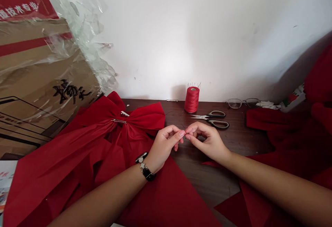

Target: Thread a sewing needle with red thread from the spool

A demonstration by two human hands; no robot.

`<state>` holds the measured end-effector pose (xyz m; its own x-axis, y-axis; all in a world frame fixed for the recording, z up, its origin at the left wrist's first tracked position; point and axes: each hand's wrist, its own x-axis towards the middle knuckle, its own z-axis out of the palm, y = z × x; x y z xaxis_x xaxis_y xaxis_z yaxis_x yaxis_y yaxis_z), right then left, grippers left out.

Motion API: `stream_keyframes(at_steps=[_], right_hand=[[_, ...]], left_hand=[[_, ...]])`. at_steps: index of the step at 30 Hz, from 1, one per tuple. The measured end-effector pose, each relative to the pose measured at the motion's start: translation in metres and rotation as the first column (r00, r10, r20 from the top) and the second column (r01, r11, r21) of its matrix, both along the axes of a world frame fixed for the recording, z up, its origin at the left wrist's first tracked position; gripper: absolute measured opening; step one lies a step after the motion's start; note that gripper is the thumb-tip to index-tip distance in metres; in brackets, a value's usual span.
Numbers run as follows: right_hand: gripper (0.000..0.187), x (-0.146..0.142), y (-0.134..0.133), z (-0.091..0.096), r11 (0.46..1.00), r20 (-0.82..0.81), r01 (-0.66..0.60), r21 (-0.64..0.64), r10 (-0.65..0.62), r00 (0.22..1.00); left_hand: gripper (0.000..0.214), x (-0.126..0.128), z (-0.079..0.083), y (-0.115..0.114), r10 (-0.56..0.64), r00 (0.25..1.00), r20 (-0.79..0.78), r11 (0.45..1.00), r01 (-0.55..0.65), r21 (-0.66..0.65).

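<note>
My left hand (169, 142) and my right hand (204, 139) meet fingertip to fingertip above the dark table, both in a pinch. What lies between the fingertips is too small to make out. Just left of my left hand is a large red fabric bow (145, 118) with long tails, and metal clips (118, 121) sit at its gathered middle. Beyond my hands stands a spool of red thread (192, 100), upright, with several needles stuck in its top. Scissors (216, 119) with dark handles lie partly open just behind my right hand.
Eyeglasses (242, 103) rest by the white wall (155, 40), near a small metal clip (172, 100). A plastic-wrapped cardboard box (52, 78) fills the left side. More red fabric (287, 137) is heaped at the right, over the brown table (192, 164).
</note>
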<state>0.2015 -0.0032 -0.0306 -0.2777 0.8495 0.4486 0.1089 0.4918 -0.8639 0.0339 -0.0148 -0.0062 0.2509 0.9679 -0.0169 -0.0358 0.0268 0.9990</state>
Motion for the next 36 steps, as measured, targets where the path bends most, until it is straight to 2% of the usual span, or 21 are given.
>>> stream_keyframes(at_steps=[3, 8, 13, 24, 31, 36], right_hand=[[0.009, 0.000, 0.000, 0.001, 0.994, 0.042, 0.060, 0.096, -0.064, 0.997], [0.010, 0.003, -0.002, 0.005, 0.975, 0.138, 0.058, 0.216, -0.089, 0.986], [0.013, 0.004, 0.000, 0.004, 0.990, 0.164, 0.008, 0.144, -0.031, 0.986], [0.013, 0.006, 0.005, 0.001, 0.994, 0.043, -0.101, -0.030, 0.102, 0.994], [0.012, 0.010, 0.010, 0.009, 0.996, -0.071, -0.045, -0.076, 0.039, 0.997], [0.010, 0.015, 0.016, 0.009, 0.998, -0.037, -0.029, -0.047, 0.027, 0.999]], left_hand=[[0.030, 0.001, 0.000, 0.000, 0.006, 1.000, 0.022, 1.000, -0.006, -0.020], [0.029, 0.001, 0.001, -0.001, -0.012, 0.999, 0.041, 0.998, 0.014, -0.055], [0.030, 0.000, 0.001, 0.000, -0.032, 0.999, 0.010, 0.997, 0.033, -0.075], [0.031, -0.004, 0.003, 0.002, -0.021, 0.994, -0.112, 0.999, 0.027, 0.046], [0.030, -0.008, 0.005, 0.004, 0.007, 0.997, -0.078, 1.000, -0.005, 0.028], [0.029, -0.009, 0.006, 0.003, 0.001, 0.999, -0.049, 1.000, -0.001, 0.002]])
